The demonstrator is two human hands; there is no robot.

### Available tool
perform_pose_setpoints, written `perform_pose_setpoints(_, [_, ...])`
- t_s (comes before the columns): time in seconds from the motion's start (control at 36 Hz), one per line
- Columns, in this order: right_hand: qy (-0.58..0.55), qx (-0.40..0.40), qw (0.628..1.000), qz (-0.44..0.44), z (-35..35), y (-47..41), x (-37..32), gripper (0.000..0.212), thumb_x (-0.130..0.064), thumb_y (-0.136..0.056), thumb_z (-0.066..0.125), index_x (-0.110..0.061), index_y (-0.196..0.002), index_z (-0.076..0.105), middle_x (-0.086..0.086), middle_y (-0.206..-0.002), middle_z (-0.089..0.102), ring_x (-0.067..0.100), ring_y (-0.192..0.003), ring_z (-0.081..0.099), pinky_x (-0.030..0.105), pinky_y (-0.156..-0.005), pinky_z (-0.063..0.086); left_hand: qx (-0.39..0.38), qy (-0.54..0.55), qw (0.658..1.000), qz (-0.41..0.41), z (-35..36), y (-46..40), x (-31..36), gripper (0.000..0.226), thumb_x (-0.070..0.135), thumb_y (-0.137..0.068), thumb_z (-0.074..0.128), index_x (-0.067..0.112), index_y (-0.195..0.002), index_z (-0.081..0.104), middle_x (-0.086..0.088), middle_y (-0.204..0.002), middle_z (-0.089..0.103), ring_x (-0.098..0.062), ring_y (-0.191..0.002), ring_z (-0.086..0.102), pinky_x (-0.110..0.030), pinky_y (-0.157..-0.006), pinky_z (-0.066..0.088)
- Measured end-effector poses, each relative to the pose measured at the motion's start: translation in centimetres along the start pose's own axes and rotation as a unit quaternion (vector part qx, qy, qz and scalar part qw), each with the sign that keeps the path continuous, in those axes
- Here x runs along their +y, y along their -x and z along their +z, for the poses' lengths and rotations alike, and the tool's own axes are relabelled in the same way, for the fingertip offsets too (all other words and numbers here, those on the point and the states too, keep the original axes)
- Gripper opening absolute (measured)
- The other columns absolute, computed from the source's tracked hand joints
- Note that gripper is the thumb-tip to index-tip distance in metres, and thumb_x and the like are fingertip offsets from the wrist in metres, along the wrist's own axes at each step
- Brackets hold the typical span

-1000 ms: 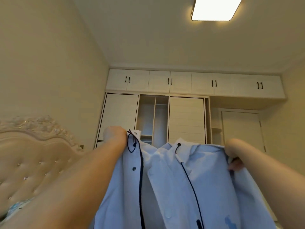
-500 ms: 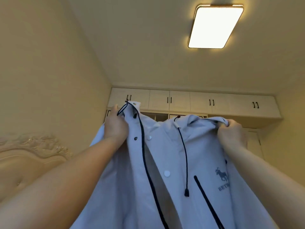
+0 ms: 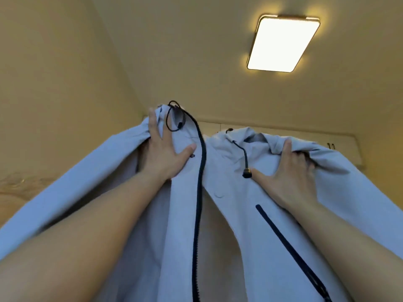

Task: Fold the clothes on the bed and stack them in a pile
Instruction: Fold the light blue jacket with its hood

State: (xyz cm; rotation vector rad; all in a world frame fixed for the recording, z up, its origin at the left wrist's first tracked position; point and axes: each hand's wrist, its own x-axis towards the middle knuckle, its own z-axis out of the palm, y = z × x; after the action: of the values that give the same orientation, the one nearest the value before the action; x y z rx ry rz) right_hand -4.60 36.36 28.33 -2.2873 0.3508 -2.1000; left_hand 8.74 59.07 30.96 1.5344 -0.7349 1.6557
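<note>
Jacket (image 3: 235,214), pale blue, held aloft at the shoulders, front unzipped and hanging toward the camera. Left hand (image 3: 162,149) gripping the left shoulder, fingers bunching cloth; right hand (image 3: 290,171) clutching the right shoulder by the hood. Best to keep both shoulders level, shake out creases, then lower flat onto the bed. Hem, sleeves and bed out of view; drawcord (image 3: 244,158) dangling; wardrobe mostly hidden behind the cloth.

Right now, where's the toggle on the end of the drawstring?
In the head view, the drawstring toggle hangs right of centre against the jacket, just beside the right hand thumb.
</note>
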Motion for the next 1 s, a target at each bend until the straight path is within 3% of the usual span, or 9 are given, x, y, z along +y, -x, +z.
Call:
perform_pose_setpoints(0.17, [0.036,-0.069,0.997,0.009,8.1,7.7,3.7,0.124,-0.085,-0.058,0.042,-0.016,-0.149,-0.003,0.011,-0.148,0.029,0.026,-0.134,0.021,0.046,-0.112,0.017,-0.050,-0.005,0.998,-0.039,6.7,10.7,-4.9,0.104,0.060,-0.077,0.060,0.024,-0.153,-0.002,-0.001,-0.157,-0.020,-0.021,-0.146,0.009,-0.029,-0.108,0.026])
perform_pose_setpoints(0.31, [0.011,-0.061,0.998,0.024,18.7,9.4,7.7,0.120,-0.089,-0.057,0.041,-0.021,-0.147,0.002,0.012,-0.149,0.027,0.029,-0.133,0.021,0.051,-0.108,0.022,-0.019,-0.032,0.999,0.032,14.8,13.9,-10.9,0.109,0.063,-0.071,0.059,0.015,-0.153,0.006,-0.020,-0.158,-0.006,-0.032,-0.145,0.012,-0.030,-0.102,0.028])
perform_pose_setpoints(0.36, [0.021,-0.101,0.994,0.030,25.1,8.5,8.5,0.121,-0.083,-0.063,0.052,-0.018,-0.149,-0.002,0.011,-0.153,0.020,0.027,-0.138,0.017,0.050,-0.112,0.020,-0.099,-0.094,0.990,0.029,19.4,14.4,-15.0,0.114,0.056,-0.071,0.071,0.014,-0.153,0.003,-0.018,-0.158,-0.010,-0.034,-0.146,0.009,-0.039,-0.108,0.031])
perform_pose_setpoints(0.47, [0.009,-0.337,0.935,0.105,39.4,9.3,11.8,0.111,-0.068,-0.080,0.055,-0.018,-0.151,-0.015,0.006,-0.160,-0.004,0.028,-0.147,0.000,0.050,-0.116,0.014,-0.317,-0.168,0.921,-0.151,31.3,18.4,-21.9,0.111,0.058,-0.078,0.066,0.026,-0.152,-0.011,-0.004,-0.154,-0.032,-0.032,-0.145,0.013,-0.045,-0.111,0.029])
perform_pose_setpoints(0.56, [-0.013,-0.484,0.867,0.119,49.5,16.6,13.2,0.089,-0.072,-0.085,0.038,-0.026,-0.152,0.003,0.006,-0.160,0.010,0.032,-0.145,0.012,0.054,-0.113,0.018,-0.427,-0.060,0.854,-0.292,39.6,28.2,-24.0,0.086,0.063,-0.089,0.044,0.026,-0.153,0.000,-0.004,-0.159,-0.017,-0.028,-0.147,-0.003,-0.053,-0.117,0.008])
perform_pose_setpoints(0.64, [0.026,-0.618,0.781,0.089,54.9,29.8,14.4,0.074,-0.072,-0.086,0.030,-0.031,-0.146,0.024,0.002,-0.154,0.021,0.030,-0.142,0.018,0.061,-0.107,0.020,-0.574,-0.112,0.751,-0.307,41.9,44.3,-26.0,0.079,0.070,-0.090,0.026,0.029,-0.153,0.001,0.001,-0.160,-0.012,-0.027,-0.147,-0.003,-0.060,-0.114,0.003])
perform_pose_setpoints(0.69, [0.061,-0.683,0.722,0.096,55.6,39.7,16.7,0.069,-0.071,-0.088,0.023,-0.034,-0.145,0.023,-0.001,-0.156,0.016,0.027,-0.144,0.011,0.063,-0.106,0.017,-0.628,-0.160,0.697,-0.307,40.5,55.8,-26.1,0.080,0.072,-0.090,0.019,0.026,-0.153,0.001,-0.001,-0.161,-0.008,-0.028,-0.147,-0.002,-0.057,-0.115,0.001])
perform_pose_setpoints(0.83, [0.085,-0.620,0.777,0.077,54.7,49.9,19.9,0.059,-0.057,-0.092,0.019,-0.033,-0.145,0.027,-0.003,-0.155,0.023,0.018,-0.143,0.018,0.052,-0.113,0.011,-0.632,-0.220,0.700,-0.249,39.2,65.4,-24.9,0.075,0.063,-0.093,0.018,0.018,-0.153,0.009,0.000,-0.160,0.010,-0.021,-0.147,0.007,-0.044,-0.116,0.004])
perform_pose_setpoints(1.0, [0.087,-0.640,0.760,0.071,51.8,51.0,19.6,0.060,-0.052,-0.097,0.017,-0.028,-0.152,0.013,0.001,-0.160,0.003,0.022,-0.147,0.001,0.047,-0.116,0.004,-0.680,-0.203,0.660,-0.248,36.7,65.1,-22.6,0.071,0.060,-0.095,0.011,0.020,-0.153,0.001,0.001,-0.161,-0.003,-0.019,-0.148,-0.004,-0.044,-0.117,-0.003])
